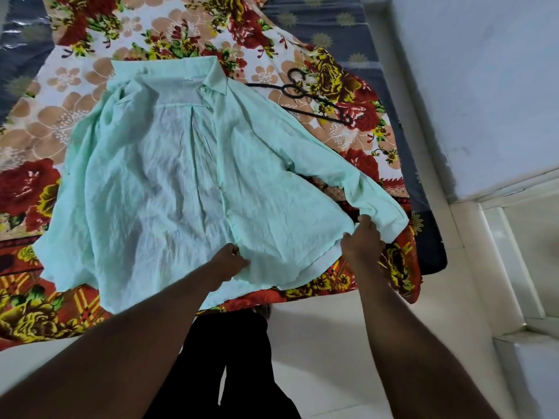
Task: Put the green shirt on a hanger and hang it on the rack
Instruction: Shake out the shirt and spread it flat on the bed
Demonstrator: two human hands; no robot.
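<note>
We see one bed [423,164] with a grey-blue mattress, covered by one floral sheet [75,95] in red, peach and yellow that hangs over the near edge. On it lies one green shirt [169,182], pale mint, spread flat and wrinkled, collar toward the far side and hem toward us; one long sleeve stretches out to the right, its cuff near the bed's right edge. One dark hanger [320,101] rests on the sheet just beyond the shirt's right shoulder, partly tucked under the fabric, its hook pointing away from us.

We count two bare arms reaching forward from the bottom of the view, both extended over the bed's near edge. The left hand [230,261] sits at the shirt's lower hem near the middle, fingers curled in, its grip pinching the fabric. The right hand [361,240] is at the hem's right corner beside the sleeve cuff, back of the hand toward us, thumb on top, its grip closed on the shirt's edge.

Below the bed, dark trousers [239,358] show against the pale floor [332,343].
</note>
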